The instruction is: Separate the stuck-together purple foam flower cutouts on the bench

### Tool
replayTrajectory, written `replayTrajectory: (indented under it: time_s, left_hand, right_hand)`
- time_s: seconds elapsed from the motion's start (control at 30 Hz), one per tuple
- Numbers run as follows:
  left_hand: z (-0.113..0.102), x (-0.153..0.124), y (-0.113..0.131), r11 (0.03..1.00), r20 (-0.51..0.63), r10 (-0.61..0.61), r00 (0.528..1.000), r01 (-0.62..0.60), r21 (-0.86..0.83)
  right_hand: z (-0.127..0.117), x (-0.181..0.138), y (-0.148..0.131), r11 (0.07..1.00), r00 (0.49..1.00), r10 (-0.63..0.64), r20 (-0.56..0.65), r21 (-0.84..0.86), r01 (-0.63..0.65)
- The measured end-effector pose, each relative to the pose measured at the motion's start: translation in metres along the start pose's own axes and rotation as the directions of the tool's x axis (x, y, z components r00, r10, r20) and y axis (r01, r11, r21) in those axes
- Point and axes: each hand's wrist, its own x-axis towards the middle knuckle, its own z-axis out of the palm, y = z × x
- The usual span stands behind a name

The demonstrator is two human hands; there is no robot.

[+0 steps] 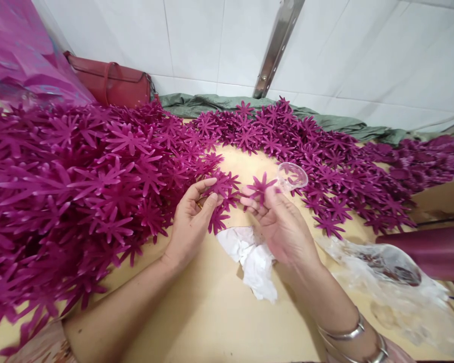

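Note:
A magenta fabric flower piece [262,187] with several narrow pointed petals is held in my right hand [285,227], between the thumb and fingers. My left hand [191,217] is close by on the left, its index finger and thumb apart and nothing visible between them. Just beyond its fingertips lie a few more magenta flower pieces [222,186], at the edge of a big heap [109,176] that covers the left side. Behind my right hand stands a small clear plastic cup [293,175]. Crumpled white tissue [255,262] lies beneath my right hand.
More flower pieces [325,166] spread over the back and right of the yellowish table [204,312]. A clear plastic bag [393,282] with dark contents lies at right, near a dark magenta roll [431,252]. A red handbag [109,83] and green cloth [212,102] are along the tiled wall.

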Motion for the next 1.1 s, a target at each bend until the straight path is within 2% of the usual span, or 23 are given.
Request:
replayTrajectory:
  time_s: [0.13,0.27,0.33,0.43,0.53,0.67,0.73,0.8,0.97,1.03,1.1]
  left_hand:
    - [0.000,-0.001,0.005,1.000,-0.017,0.028,0.999,-0.028,0.005]
    - [0.001,-0.001,0.006,0.993,-0.031,0.093,0.995,-0.090,0.073]
    - [0.002,-0.002,0.004,0.993,0.014,0.097,0.995,-0.097,0.060]
    - [0.004,-0.006,0.000,0.995,0.145,0.078,0.986,-0.085,0.046]
    - [0.006,-0.010,-0.003,0.997,0.234,0.051,0.971,-0.064,0.050]
    - [0.007,-0.010,-0.005,0.999,0.274,0.029,0.961,-0.034,0.013]
    - [0.008,-0.009,-0.005,1.000,0.273,0.029,0.962,-0.028,-0.009]
    - [0.009,-0.008,-0.004,0.999,0.261,0.025,0.965,-0.018,-0.031]
    - [0.010,-0.006,-0.001,0.999,0.227,0.017,0.974,-0.004,-0.054]
    - [0.009,-0.005,-0.001,0.999,0.189,0.007,0.982,0.000,-0.037]
    - [0.007,-0.004,-0.002,1.000,0.129,-0.010,0.992,0.013,-0.021]
  right_hand:
    - [0.001,-0.006,0.003,0.950,0.986,-0.157,0.050,-0.266,0.165]
    - [0.001,-0.010,0.006,0.790,0.941,-0.290,0.172,-0.512,0.337]
    - [0.001,-0.012,0.003,0.659,0.888,-0.406,0.217,-0.604,0.449]
    - [0.001,-0.013,-0.001,0.467,0.795,-0.530,0.295,-0.681,0.564]
    - [0.001,-0.013,-0.003,0.392,0.763,-0.571,0.304,-0.715,0.579]
    - [0.000,-0.013,-0.001,0.392,0.765,-0.570,0.300,-0.719,0.574]
    - [0.001,-0.013,-0.002,0.422,0.774,-0.559,0.297,-0.702,0.574]
    - [0.001,-0.014,-0.002,0.496,0.801,-0.535,0.269,-0.668,0.555]
    - [0.003,-0.014,0.000,0.778,0.913,-0.380,0.151,-0.483,0.403]
    - [0.004,-0.014,0.000,0.798,0.919,-0.363,0.152,-0.459,0.391]
    - [0.004,-0.015,0.000,0.780,0.907,-0.389,0.161,-0.467,0.417]
